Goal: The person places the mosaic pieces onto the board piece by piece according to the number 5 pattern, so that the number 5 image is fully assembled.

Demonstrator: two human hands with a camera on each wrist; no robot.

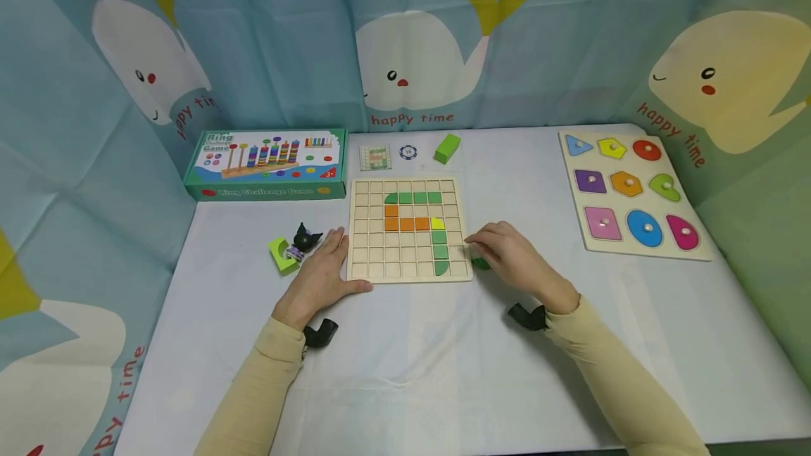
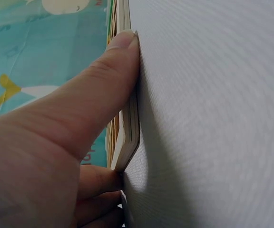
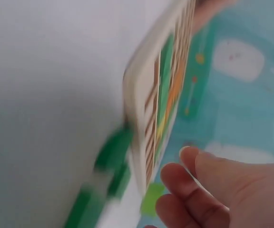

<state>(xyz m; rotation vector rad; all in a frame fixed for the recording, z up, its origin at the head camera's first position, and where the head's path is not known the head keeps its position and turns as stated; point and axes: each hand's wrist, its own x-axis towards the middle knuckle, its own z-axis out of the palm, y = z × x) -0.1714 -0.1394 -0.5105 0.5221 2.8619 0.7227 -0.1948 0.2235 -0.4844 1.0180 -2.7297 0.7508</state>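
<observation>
A wooden grid board (image 1: 369, 252) lies on the table between the hands. Green tiles (image 1: 420, 198), orange tiles (image 1: 407, 224) and one yellow tile (image 1: 437, 224) form an angular path in it. My left hand (image 1: 323, 269) braces the board's near left corner, fingers along the left side. Its thumb (image 2: 113, 71) presses the near edge. Beside the right edge hovers my right hand (image 1: 510, 259), fingers loosely bent, thumb tip close to the index fingertip and nothing visible between them. Loose green pieces (image 3: 113, 149) lie by that edge, partly hidden under this hand in the head view.
A ring game box (image 1: 266, 167) stands back left. Behind the board lie a small pattern card (image 1: 375, 157), a round chip (image 1: 408, 152) and a green block (image 1: 447, 148). Left are a dark figurine (image 1: 305, 239) and lime block (image 1: 279, 256); right, a shape puzzle (image 1: 573, 210).
</observation>
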